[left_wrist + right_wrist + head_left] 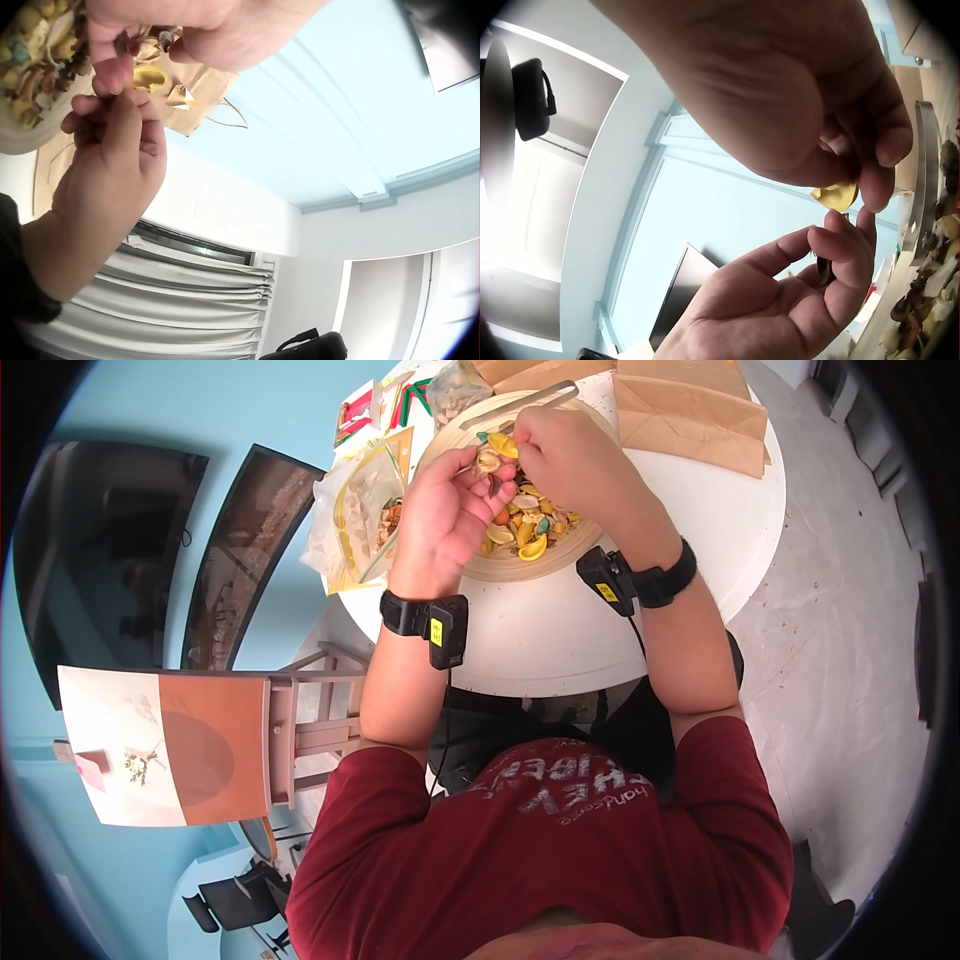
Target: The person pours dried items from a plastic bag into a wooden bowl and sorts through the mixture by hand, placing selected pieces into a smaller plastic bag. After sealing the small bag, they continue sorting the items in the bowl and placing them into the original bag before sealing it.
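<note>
My left hand (440, 520) is palm up over a round wooden tray, fingers bent around dried potpourri pieces. One is pale and papery (487, 462); a dark piece (824, 271) sits between the fingers in the right wrist view. Close beside it, my right hand (570, 455) has its fingers curled in and pinches a yellow dried petal (503, 446), which also shows as a yellow cup shape (150, 78) in the left wrist view. Below both hands, mixed potpourri (530, 530) in yellow, brown, cream and green lies on the tray (515, 571).
A long metal strip (520, 402) lies across the tray's far side. Left of the tray stands an opened zip bag (350, 520) with dried pieces inside; another clear bag (458, 395) is behind. Brown paper bags (690, 420) lie at the far right of the white table (540, 650).
</note>
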The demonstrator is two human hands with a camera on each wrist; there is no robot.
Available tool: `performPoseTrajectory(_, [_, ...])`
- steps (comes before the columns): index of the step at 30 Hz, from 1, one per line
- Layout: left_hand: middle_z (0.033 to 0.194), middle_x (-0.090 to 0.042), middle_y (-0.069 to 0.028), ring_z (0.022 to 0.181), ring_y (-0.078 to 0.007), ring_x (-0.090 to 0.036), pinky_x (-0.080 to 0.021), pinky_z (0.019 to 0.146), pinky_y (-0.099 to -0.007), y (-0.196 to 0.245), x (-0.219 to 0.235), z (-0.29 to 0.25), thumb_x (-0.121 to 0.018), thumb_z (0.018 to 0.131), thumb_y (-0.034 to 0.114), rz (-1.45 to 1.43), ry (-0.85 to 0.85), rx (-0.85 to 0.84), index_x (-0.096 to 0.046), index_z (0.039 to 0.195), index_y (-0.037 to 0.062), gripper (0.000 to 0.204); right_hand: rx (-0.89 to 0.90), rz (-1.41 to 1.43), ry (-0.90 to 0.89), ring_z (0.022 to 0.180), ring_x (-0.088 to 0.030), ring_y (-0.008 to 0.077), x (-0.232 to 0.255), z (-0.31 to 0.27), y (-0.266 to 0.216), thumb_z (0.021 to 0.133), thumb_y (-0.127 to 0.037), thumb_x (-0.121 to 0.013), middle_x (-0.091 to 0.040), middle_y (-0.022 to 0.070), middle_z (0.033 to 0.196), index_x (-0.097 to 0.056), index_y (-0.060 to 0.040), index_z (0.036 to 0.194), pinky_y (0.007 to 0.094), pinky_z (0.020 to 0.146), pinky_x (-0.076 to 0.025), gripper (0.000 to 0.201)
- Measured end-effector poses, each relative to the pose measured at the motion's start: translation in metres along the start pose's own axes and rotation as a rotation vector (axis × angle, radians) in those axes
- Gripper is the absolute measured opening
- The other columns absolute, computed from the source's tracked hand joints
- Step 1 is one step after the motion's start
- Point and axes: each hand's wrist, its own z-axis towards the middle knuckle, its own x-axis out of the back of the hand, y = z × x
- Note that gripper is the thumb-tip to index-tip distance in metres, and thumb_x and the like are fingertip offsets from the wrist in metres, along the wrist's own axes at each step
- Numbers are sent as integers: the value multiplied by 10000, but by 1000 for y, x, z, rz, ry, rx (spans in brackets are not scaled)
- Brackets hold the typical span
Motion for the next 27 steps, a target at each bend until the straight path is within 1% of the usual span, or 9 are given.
performPoseTrajectory(3, [1048,-713,-202,909,-264,-693,-590,829,-399,0,-3,-4,-505,1035,136,-5,1,-1,-579,1177,-59,252,-68,9,2,835,-684,407,5,1,-3,927,-111,-597,-695,236,866,-660,25,981,461,736,-537,159])
performPoseTrajectory(9, [1095,-698,-243,931,-284,-686,-582,858,-397,31,-1,-32,-505,1029,118,-148,-126,-64,-570,1179,-80,256,-45,-75,49,844,-693,399,4,1,6,934,-113,-596,-702,238,888,-666,29,994,453,758,-548,169])
performPoseTrajectory(10, [1187,-647,-298,981,-317,-672,-572,900,-416,38,0,-39,-493,1026,84,-283,-66,-72,-525,1243,-122,300,-57,-79,41,846,-692,398,4,1,5,935,-113,-595,-702,237,890,-667,28,993,453,761,-548,168])
performPoseTrajectory(13, [1298,-569,-343,1053,-351,-647,-559,941,-439,60,23,-51,-475,1023,55,-462,-68,-60,-452,1338,-151,377,-80,-90,22,851,-692,395,6,1,0,939,-114,-594,-703,236,894,-670,25,991,455,769,-549,167])
performPoseTrajectory(14, [1404,-481,-355,1153,-386,-605,-544,997,-467,65,32,-53,-447,1019,37,-573,-124,-42,-348,1437,-159,473,-80,-93,15,852,-692,394,6,1,-1,939,-114,-594,-703,236,894,-671,24,992,456,771,-548,167])
performPoseTrajectory(17, [1475,-412,-357,1276,-431,-533,-518,1066,-503,75,44,-64,-442,1004,29,-667,40,-73,-297,1479,-151,528,-75,-92,0,852,-692,393,6,1,-1,942,-113,-596,-703,235,893,-673,24,991,455,772,-548,165])
performPoseTrajectory(18, [1545,-323,-349,1411,-472,-403,-442,1166,-555,78,45,-67,-446,978,28,-747,32,-62,-225,1510,-158,605,-72,-90,-5,852,-692,393,5,1,-1,942,-112,-597,-703,234,893,-673,24,990,455,772,-548,163])
performPoseTrajectory(24, [1604,-180,-348,1516,-492,-208,-277,1256,-625,85,43,-83,-502,933,58,-609,113,-185,-125,1515,-191,737,-116,-61,6,754,-686,353,8,0,-4,941,-94,-586,-702,213,858,-672,28,974,421,717,-549,153])
performPoseTrajectory(27, [1609,-141,-363,1522,-496,-192,-268,1251,-632,84,30,-90,-538,923,78,-452,243,-316,-114,1511,-196,775,-6,-118,99,691,-680,310,5,2,11,930,-94,-592,-697,196,819,-680,26,973,400,681,-546,155])
